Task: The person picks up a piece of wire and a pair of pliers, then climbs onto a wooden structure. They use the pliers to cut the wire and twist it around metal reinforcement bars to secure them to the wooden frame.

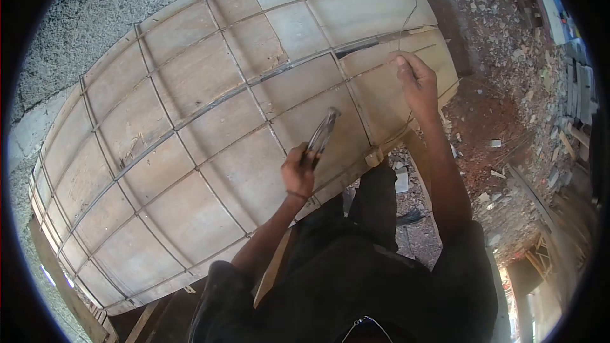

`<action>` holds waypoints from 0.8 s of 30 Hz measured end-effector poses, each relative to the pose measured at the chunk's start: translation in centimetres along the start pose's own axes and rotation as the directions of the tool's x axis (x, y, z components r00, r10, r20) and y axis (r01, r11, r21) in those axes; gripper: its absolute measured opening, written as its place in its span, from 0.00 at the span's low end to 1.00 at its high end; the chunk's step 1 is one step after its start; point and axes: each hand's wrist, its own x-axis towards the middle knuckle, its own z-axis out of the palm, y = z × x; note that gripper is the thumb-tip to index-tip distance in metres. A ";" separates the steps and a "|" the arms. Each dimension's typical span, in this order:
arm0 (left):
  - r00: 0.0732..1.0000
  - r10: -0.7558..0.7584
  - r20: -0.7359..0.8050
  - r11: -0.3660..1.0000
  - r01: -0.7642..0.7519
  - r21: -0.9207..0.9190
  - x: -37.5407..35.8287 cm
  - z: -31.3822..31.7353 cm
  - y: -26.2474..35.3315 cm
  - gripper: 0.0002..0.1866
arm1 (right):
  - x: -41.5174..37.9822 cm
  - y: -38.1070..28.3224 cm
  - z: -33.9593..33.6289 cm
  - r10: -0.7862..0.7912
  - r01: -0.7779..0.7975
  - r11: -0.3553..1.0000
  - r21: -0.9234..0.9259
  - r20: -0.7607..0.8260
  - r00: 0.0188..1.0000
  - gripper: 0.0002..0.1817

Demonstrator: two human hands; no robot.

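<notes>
My left hand [298,173] is wrapped around the handles of a pair of pincers [323,132], whose head points up and away over the panels. Farther right, my right hand [419,86] is closed in a pinch on a thin wire [408,20]. The wire rises from the fingertips in a loose bend toward the far edge. Under both hands lies a grid of steel rebar [223,37] across pale boards [229,184]. The right hand is close above a rod near the right end of the grid; whether it touches the rod is hard to tell.
Past the right edge the ground drops to reddish soil and rubble [489,114]. A rough concrete surface [82,38] runs along the far left. Timber pieces [279,263] stand below the near edge by my legs. Gaps show between some boards.
</notes>
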 end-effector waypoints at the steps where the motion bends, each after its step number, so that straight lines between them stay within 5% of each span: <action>1: 0.999 0.049 -0.006 0.993 -0.048 0.111 0.9 1.6 0.3 0.11 | 0.0 -0.1 -0.2 0.000 0.000 1.000 0.009 -0.005 1.000 0.11; 8: 0.996 0.050 -0.068 0.974 -0.034 0.223 7.2 12.1 -4.1 0.10 | -0.9 1.1 -0.9 0.058 -0.059 0.996 -0.070 -0.011 0.998 0.11; 10: 0.996 0.037 -0.078 0.965 -0.015 0.262 7.4 13.2 -4.1 0.10 | -0.9 0.6 -0.6 0.071 -0.071 0.997 0.022 0.007 0.997 0.11; 12: 0.976 0.176 -0.127 0.963 -0.144 0.226 7.3 13.8 -3.9 0.13 | -0.8 1.2 -0.5 0.046 -0.046 0.999 -0.012 0.003 0.999 0.11; 16: 0.991 0.102 -0.087 0.955 -0.073 0.288 6.8 14.5 -3.8 0.17 | -1.1 2.0 -0.3 0.036 -0.034 0.999 -0.025 0.052 0.998 0.12; 19: 0.964 0.231 -0.131 0.941 -0.187 0.282 6.7 14.7 -3.5 0.20 | -1.1 2.4 0.0 0.083 -0.078 0.995 -0.060 0.097 0.992 0.12; 21: 0.988 0.113 -0.109 0.988 -0.100 0.117 6.6 15.0 -3.4 0.20 | -0.9 1.6 0.2 0.119 -0.114 0.992 -0.053 0.112 0.987 0.12; 24: 0.995 -0.008 -0.099 0.995 0.018 0.102 5.8 16.9 -2.9 0.20 | -0.3 1.4 1.0 0.097 -0.092 0.994 -0.055 0.099 0.990 0.12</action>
